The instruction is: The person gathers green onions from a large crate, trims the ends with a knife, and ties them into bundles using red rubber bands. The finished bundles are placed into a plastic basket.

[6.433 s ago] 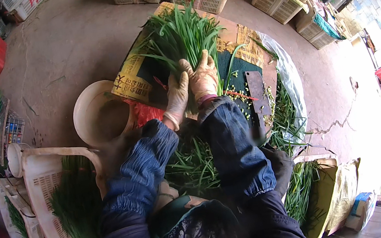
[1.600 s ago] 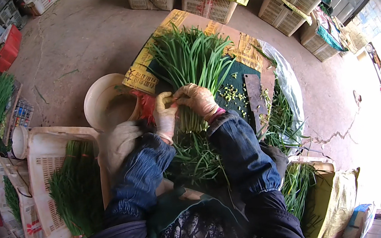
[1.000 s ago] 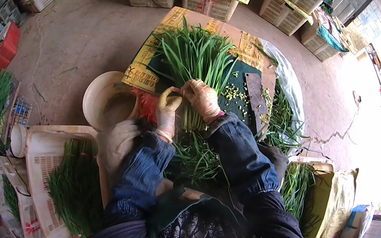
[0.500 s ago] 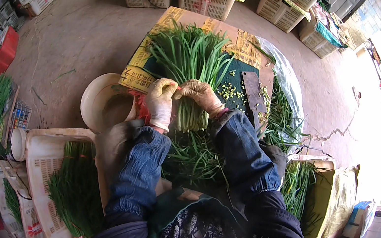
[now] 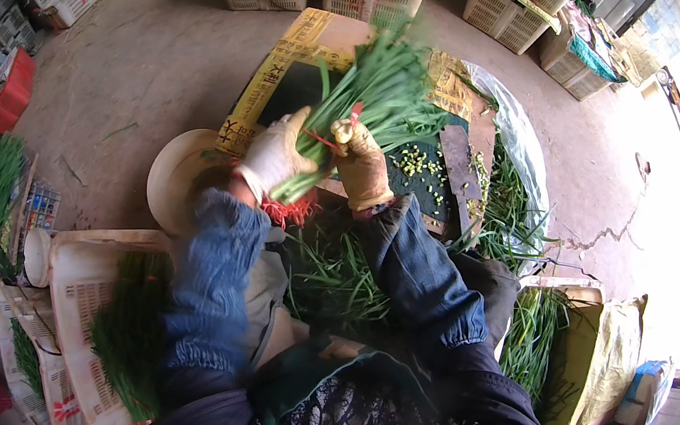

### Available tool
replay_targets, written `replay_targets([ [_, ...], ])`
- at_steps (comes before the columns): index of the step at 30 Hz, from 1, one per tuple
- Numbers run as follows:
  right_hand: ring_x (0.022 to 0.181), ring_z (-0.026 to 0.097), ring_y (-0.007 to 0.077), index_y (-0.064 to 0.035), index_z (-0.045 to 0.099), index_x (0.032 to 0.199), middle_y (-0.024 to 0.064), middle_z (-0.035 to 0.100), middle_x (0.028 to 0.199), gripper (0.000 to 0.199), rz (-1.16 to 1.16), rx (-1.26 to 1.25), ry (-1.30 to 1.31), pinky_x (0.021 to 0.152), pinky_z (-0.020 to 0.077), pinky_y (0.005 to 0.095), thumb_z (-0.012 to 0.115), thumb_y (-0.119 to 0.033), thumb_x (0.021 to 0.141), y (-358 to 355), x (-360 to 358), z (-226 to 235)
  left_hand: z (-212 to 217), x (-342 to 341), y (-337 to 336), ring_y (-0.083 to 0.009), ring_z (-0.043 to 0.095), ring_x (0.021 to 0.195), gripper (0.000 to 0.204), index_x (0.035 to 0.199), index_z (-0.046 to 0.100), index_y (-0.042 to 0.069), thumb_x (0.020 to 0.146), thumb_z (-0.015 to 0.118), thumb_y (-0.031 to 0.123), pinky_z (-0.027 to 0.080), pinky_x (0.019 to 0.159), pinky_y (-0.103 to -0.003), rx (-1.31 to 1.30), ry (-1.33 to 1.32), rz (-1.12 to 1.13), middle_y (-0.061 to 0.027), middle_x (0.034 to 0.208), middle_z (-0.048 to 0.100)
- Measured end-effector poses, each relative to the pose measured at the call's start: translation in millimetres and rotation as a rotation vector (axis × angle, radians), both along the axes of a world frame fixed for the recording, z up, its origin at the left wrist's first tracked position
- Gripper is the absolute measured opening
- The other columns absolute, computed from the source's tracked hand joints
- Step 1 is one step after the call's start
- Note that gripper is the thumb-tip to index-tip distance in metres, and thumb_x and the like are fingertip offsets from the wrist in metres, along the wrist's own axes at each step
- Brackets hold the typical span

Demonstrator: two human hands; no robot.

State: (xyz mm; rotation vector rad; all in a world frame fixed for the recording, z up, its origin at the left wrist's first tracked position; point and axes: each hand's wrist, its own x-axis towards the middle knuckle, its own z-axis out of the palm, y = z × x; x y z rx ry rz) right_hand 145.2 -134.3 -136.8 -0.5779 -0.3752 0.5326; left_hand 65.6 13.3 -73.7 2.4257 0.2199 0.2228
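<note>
both gloved hands clenched on one chive bunch (image 5: pixel 359 107) – left hand (image 5: pixel 276 156), right hand (image 5: pixel 362 169); red tie (image 5: pixel 320 140) held loosely – stalks could be spilled.

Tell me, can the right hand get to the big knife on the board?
Probably yes. The knife lies bare on the board, just right of the right hand, with nothing between. But that hand is busy with the green bunch and a red band.
</note>
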Motion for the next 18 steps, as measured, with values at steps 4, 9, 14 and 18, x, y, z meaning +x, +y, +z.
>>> replay_targets([
  [4, 0.063, 0.043, 0.0038, -0.0055, 0.067, 0.095, -0.005, 0.059, 0.076, 0.023, 0.081, -0.346, -0.206, 0.058, 0.033, 0.0217, 0.059, -0.027, 0.1, 24.6, 16.5, -3.6, 10.9, 6.8, -0.3, -0.0332, 0.044, 0.134, 0.115, 0.147, 0.033, -0.003, 0.059, 0.086, 0.049, 0.03, 0.113, -0.046, 0.598, 0.283, 0.077, -0.0197, 0.144, 0.046],
  [9, 0.05, 0.035, 0.0035, -0.0077, 0.069, 0.087, -0.0075, 0.048, 0.06, 0.02, 0.089, -0.534, -0.166, 0.047, 0.0246, 0.0202, 0.062, -0.023, 0.097, 44.6, 16.3, 25.1, -76.8, 29.7, -22.0, -0.035, 0.035, 0.134, 0.12, 0.148, 0.029, -0.003, 0.06, 0.08, 0.061, 0.02, 0.116, -0.054, 0.88, 0.272, 0.406, -0.0163, 0.135, 0.044],
  [14, 0.057, 0.041, 0.0039, -0.0055, 0.068, 0.09, -0.0064, 0.05, 0.067, 0.014, -0.113, -0.554, -0.611, 0.051, 0.031, 0.0211, 0.061, -0.015, 0.098, 7.6, -9.4, 21.1, -69.4, 22.7, -3.5, -0.0281, 0.054, 0.114, 0.114, 0.141, 0.039, -0.002, 0.058, 0.083, 0.062, 0.034, 0.109, -0.045, 0.738, 0.149, 0.431, -0.012, 0.116, 0.056],
  [18, 0.068, 0.054, 0.0079, -0.0043, 0.068, 0.097, -0.0019, 0.066, 0.078, 0.021, 0.059, -0.895, -0.354, 0.062, 0.0434, 0.0255, 0.057, -0.021, 0.1, -69.5, -58.8, -76.3, -55.2, 37.6, -5.2, -0.0299, 0.059, 0.105, 0.115, 0.138, 0.041, -0.003, 0.053, 0.087, 0.059, 0.044, 0.098, -0.039, 0.705, 0.316, 0.291, -0.0161, 0.113, 0.059],
])
